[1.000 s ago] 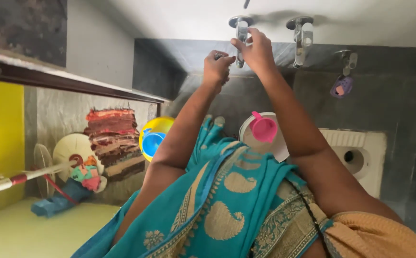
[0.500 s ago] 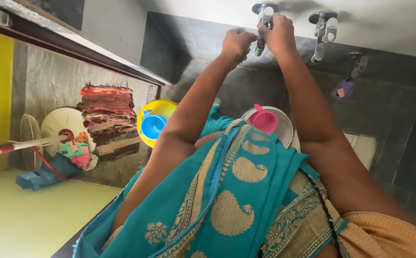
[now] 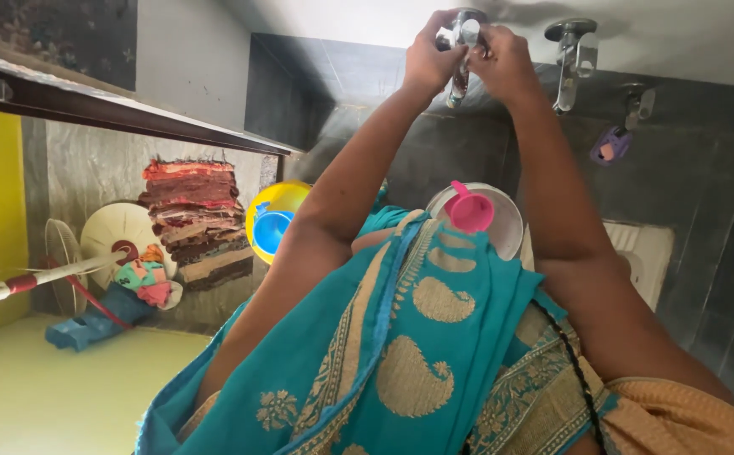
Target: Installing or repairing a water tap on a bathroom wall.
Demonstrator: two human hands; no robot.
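Hands meet at a chrome metal tap (image 3: 461, 42) fixed to the dark tiled wall (image 3: 704, 211) at the far side of the scene. The left hand (image 3: 428, 57) is curled closed around the left side of the tap's body, while the right hand (image 3: 506, 61) is closed on its right side, fingers pinching near the top. Both bare arms stretch away from the camera over a teal cloth with gold paisley patterns (image 3: 401, 337). A second chrome tap (image 3: 571, 57) hangs just to the right of the held one, and a small purple object (image 3: 610, 145) sits on the wall farther right. Below the arms, a pink plastic mug (image 3: 470, 211) rests in a white round bucket (image 3: 506, 221); to its left, a blue mug (image 3: 273, 229) lies in a yellow bucket (image 3: 276, 200). A stack of folded red and brown cloths (image 3: 197, 221) sits farther left, beneath a dark shelf edge (image 3: 123, 114), with a white round fan (image 3: 118, 240) beside it.
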